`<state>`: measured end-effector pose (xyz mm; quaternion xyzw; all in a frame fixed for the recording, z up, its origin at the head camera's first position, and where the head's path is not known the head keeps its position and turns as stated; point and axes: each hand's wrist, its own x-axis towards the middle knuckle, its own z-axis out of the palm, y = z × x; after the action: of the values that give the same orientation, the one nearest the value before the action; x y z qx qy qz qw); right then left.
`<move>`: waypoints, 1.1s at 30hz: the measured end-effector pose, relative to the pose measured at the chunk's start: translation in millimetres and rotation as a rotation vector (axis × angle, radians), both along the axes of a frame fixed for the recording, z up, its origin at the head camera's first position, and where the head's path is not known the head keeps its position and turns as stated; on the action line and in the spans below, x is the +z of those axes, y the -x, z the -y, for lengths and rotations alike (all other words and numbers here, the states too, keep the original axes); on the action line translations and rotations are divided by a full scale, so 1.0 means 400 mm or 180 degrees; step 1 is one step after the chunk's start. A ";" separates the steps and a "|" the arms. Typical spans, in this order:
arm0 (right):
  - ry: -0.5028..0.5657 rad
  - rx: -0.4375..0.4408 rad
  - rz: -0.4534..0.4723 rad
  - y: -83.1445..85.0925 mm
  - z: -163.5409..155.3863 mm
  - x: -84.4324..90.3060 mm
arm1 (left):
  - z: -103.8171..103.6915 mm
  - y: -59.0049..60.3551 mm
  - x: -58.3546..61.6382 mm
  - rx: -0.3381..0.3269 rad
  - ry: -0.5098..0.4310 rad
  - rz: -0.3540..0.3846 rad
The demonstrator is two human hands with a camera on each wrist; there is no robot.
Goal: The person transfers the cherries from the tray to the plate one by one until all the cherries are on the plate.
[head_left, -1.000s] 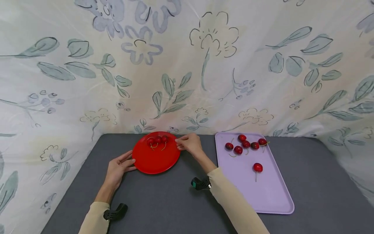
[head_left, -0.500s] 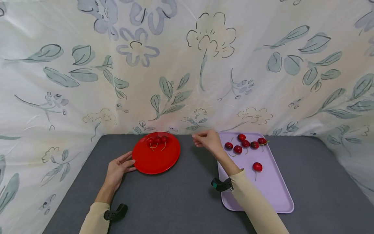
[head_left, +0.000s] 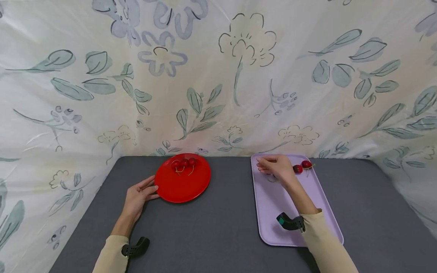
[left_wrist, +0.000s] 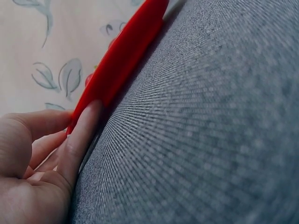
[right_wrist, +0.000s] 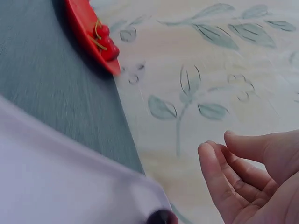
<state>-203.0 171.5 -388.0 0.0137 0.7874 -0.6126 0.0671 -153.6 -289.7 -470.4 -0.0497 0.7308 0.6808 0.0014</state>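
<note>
My left hand [head_left: 136,199] grips the near-left rim of a round red plate [head_left: 181,187], thumb on top and fingers at the edge; the left wrist view shows the plate's rim [left_wrist: 124,56] between thumb and fingers. Three red cherries [head_left: 184,163] with stems lie together at the plate's far side. Over the far-left part of a lilac tray [head_left: 276,223] hovers my right hand [head_left: 278,168], fingers loosely bent. The right wrist view shows a gap between its thumb and fingertips, with nothing held. Two cherries [head_left: 302,167] show beside this hand; other cherries are hidden behind it.
A grey cloth-covered table [head_left: 218,223] lies under the plate and tray. Behind its far edge hangs a floral curtain [head_left: 205,76]. At the bottom of the right wrist view, a dark cherry [right_wrist: 162,217] sits near the tray's edge.
My right hand has moved right, from beside the plate to over the tray, and now covers several cherries there. My left hand and the plate have stayed put.
</note>
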 end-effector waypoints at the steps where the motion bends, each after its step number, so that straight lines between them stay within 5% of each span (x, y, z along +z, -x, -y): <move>1: -0.0042 -0.0002 0.0004 -0.004 -0.013 0.000 | 0.000 0.000 0.001 0.0013 -0.0002 0.0004; 17: -0.0713 -0.0207 -0.0201 -0.104 -0.184 -0.036 | -0.013 -0.003 0.005 0.0040 -0.0081 0.0016; 26: -0.1199 -0.0202 -0.0086 -0.205 -0.247 -0.069 | -0.017 -0.005 0.009 0.0050 -0.0120 0.0051; 33: -0.1476 -0.0196 0.0140 -0.239 -0.266 -0.087 | -0.011 -0.010 0.006 0.0090 -0.0056 0.0101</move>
<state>-107.6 277.7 -422.8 0.0661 0.9046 -0.4167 0.0605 -149.7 -285.1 -468.1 -0.0708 0.7239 0.6863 0.0038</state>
